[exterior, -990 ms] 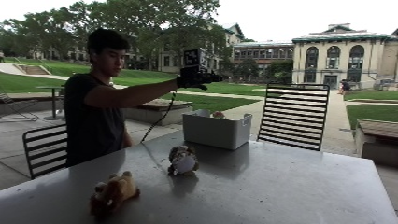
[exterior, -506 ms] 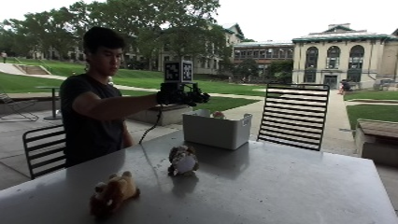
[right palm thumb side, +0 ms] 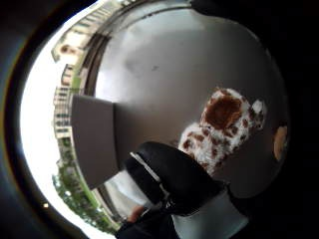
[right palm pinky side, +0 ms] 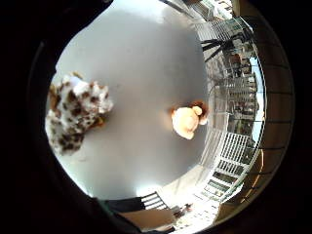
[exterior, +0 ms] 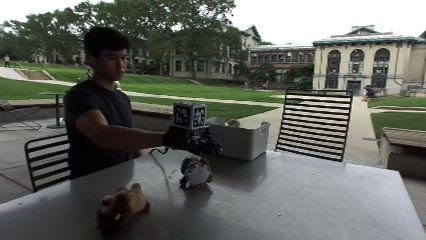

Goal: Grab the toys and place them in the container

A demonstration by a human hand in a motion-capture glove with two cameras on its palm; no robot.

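Outside view: gloved right hand (exterior: 193,141) hovers just above spotted plush owl (exterior: 196,173) standing on table (exterior: 299,200); fingers (exterior: 208,147) hang relaxed, hold nothing. White container (exterior: 241,140) behind, a toy already inside. Tan plush dog (exterior: 121,205) near table's front edge, well apart.

Little-finger palm view: owl (right palm pinky side: 75,112) and dog (right palm pinky side: 187,121) both on table, apart.

Thumb palm view: owl (right palm thumb side: 224,127) beside glove; container (right palm thumb side: 92,137) near.

Risk: off-centre descent could topple upright owl, or pinch only fur so it slips on lift toward container.
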